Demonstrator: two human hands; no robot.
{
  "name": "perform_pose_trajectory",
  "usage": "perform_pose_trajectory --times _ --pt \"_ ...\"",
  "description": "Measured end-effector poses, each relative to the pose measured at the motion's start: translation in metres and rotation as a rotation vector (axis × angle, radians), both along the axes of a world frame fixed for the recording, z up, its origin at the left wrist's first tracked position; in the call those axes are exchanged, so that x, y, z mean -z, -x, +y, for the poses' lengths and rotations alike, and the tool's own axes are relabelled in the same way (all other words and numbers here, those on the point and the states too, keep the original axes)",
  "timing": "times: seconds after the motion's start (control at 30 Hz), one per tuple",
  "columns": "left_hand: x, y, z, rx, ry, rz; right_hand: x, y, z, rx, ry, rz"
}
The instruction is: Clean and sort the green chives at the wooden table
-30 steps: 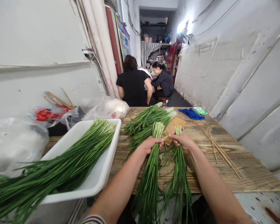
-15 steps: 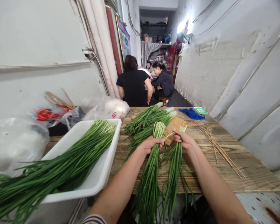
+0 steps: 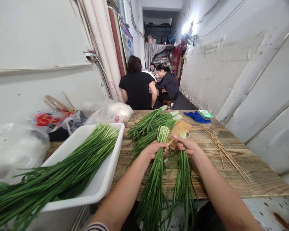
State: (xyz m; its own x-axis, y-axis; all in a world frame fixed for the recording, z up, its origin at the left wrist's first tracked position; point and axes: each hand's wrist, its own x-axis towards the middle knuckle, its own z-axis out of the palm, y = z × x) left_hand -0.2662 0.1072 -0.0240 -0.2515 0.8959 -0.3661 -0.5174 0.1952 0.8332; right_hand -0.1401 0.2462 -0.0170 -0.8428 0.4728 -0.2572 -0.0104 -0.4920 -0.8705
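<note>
My left hand (image 3: 156,149) is closed around a thick bunch of garlic chives (image 3: 157,179), its pale stem ends up and the green leaves hanging past the table's front edge. A thinner bunch of chives (image 3: 183,171) is gripped in my right hand (image 3: 189,146), also stems up. Between the two hands, a short pale stalk (image 3: 171,141) spans from the left fingers to the right fingertips. Just beyond them, more chives (image 3: 151,125) lie in bundles over a wooden board (image 3: 183,126), whose far part they cover.
On the left, a white plastic tray (image 3: 114,165) holds a large heap of chives (image 3: 82,163) spilling over its near side. Plastic bags (image 3: 120,110) sit behind it. Thin sticks (image 3: 225,152), a blue cloth (image 3: 197,116) and a QR-code card (image 3: 206,114) lie right. Several people sit beyond the table.
My right hand has moved a little left with its bunch, closer to my left hand, and less of the pale stalk shows between them. The left hand has barely moved.
</note>
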Motion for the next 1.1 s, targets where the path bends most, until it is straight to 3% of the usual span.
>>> perform_pose_trajectory --times 0.1,0.4,0.57,0.67,0.77,0.9,1.1 --pt "-0.001 -0.001 0.000 -0.007 -0.006 0.000 0.000 0.001 -0.009 -0.102 -0.038 -0.001" --pt "-0.002 -0.002 -0.001 -0.003 -0.016 0.001 -0.007 -0.009 0.028 0.146 0.136 0.122" --pt "-0.003 -0.002 -0.001 -0.021 -0.002 0.035 -0.011 -0.010 0.018 0.255 -0.129 0.042" --pt "-0.004 -0.002 -0.001 -0.027 -0.003 0.038 -0.011 -0.009 0.005 0.152 -0.313 -0.061" --pt "-0.002 -0.001 0.000 -0.030 0.000 0.033 -0.010 -0.011 0.002 -0.017 -0.376 -0.131" --pt "0.000 0.000 0.000 -0.012 0.000 0.037 -0.008 -0.012 0.005 -0.081 -0.329 -0.120" --pt "-0.002 -0.001 -0.001 -0.002 -0.020 0.045 -0.003 -0.003 -0.003 -0.037 -0.121 -0.005"
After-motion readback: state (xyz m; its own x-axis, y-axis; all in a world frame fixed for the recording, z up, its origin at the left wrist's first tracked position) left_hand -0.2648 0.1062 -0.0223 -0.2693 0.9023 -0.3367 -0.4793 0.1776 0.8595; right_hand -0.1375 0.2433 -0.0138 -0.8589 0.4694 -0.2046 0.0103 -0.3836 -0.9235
